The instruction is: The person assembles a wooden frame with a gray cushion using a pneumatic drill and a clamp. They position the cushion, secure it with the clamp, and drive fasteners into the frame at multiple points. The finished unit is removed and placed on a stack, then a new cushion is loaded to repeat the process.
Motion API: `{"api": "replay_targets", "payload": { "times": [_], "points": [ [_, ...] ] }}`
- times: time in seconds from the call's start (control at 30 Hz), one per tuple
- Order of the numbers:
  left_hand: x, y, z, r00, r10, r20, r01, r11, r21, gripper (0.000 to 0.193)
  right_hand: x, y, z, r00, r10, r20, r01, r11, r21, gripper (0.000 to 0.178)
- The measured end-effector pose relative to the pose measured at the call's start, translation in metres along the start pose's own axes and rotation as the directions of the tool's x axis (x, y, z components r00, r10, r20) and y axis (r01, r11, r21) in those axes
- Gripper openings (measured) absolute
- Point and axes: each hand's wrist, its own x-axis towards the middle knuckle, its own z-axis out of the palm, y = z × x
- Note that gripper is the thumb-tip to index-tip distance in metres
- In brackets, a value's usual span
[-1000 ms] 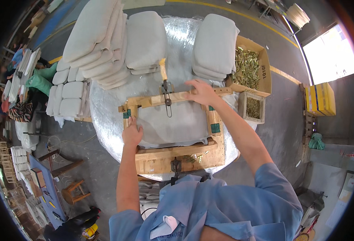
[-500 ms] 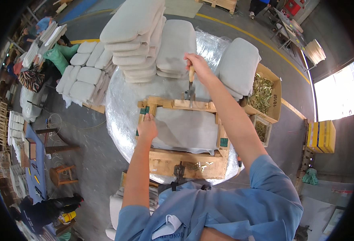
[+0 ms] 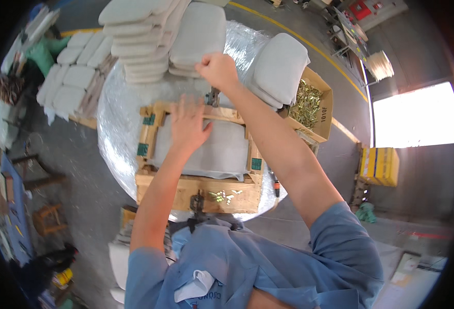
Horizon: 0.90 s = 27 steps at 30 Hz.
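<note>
A wooden frame jig [image 3: 196,193] lies on a round table wrapped in shiny film [image 3: 115,131]. A grey cushion panel [image 3: 222,149] sits inside the frame. My left hand [image 3: 188,126] rests flat on the panel near the frame's far rail, fingers spread. My right hand [image 3: 215,69] is raised at the far rail, fist closed on the upright handle of a metal clamp lever [image 3: 212,97]. A second metal clamp [image 3: 197,202] sits on the near rail, with small brass parts [image 3: 222,195] beside it.
Stacks of grey cushions [image 3: 150,36] stand on the far side of the table, more on a pallet at the left [image 3: 77,77]. A cardboard box of brass parts [image 3: 309,103] is at the right. Stools and a bench are on the floor at left.
My left hand moved from the frame's left corner onto the cushion panel. My right hand stays on the far clamp handle. The view has shifted a little.
</note>
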Motion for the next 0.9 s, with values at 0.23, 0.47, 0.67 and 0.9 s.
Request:
{"api": "replay_targets", "payload": {
  "times": [0.23,0.47,0.67,0.9],
  "points": [
    [0.031,0.038,0.039,0.998,0.069,0.004,-0.069,0.997,-0.036,0.050,0.005,0.000,0.001,1.000,0.015,0.021,-0.014,0.998,-0.059,0.035],
    [0.029,0.007,0.052,0.981,0.189,-0.050,-0.194,0.974,-0.114,0.045,0.005,-0.007,-0.001,0.996,0.075,0.045,-0.073,0.997,-0.029,0.038],
    [0.013,-0.008,0.046,0.940,0.272,-0.204,-0.296,0.951,-0.095,0.047,0.007,-0.003,-0.003,0.999,0.044,0.015,-0.044,0.998,-0.044,0.037],
    [0.026,-0.001,0.036,0.931,0.326,-0.165,-0.333,0.943,-0.016,0.047,0.008,-0.002,0.005,0.999,0.050,0.010,-0.050,0.999,-0.008,0.037]
  ]
}}
